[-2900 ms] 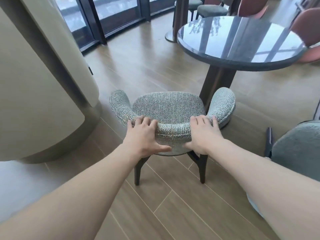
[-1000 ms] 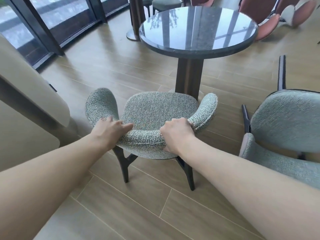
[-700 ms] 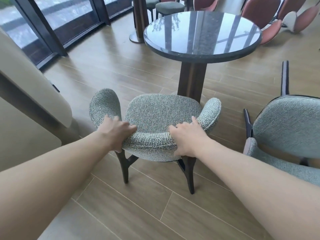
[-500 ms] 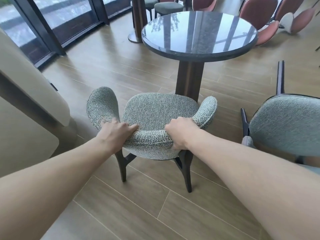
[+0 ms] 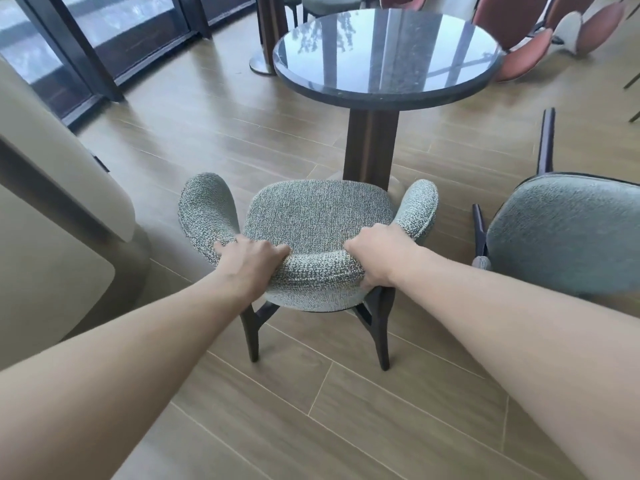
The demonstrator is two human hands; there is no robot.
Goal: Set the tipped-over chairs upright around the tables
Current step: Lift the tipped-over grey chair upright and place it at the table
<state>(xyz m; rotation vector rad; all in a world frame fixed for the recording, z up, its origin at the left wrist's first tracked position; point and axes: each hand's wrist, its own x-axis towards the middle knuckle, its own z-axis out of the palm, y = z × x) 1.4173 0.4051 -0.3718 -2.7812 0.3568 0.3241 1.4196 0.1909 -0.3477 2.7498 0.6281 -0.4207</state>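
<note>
A grey-green tweed chair (image 5: 317,216) stands upright on dark wooden legs, facing a round dark glossy table (image 5: 388,50) on a dark pedestal. My left hand (image 5: 251,259) grips the curved backrest at its left part. My right hand (image 5: 375,252) grips the same backrest at its right part, fingers wrapped over the top. At the right lies a second grey-green chair (image 5: 568,233), tipped over, its seat facing me and a dark leg pointing up.
A beige curved counter or pillar (image 5: 52,188) rises close on the left. Dark-framed floor windows (image 5: 104,39) run along the back left. Reddish chairs (image 5: 526,39) lie or stand behind the table. A second pedestal base (image 5: 263,62) stands beyond. Wooden plank floor all around.
Both hands have stayed on the backrest. The upright chair has shifted slightly nearer the table's pedestal, and my fingers have curled tighter over the backrest top.
</note>
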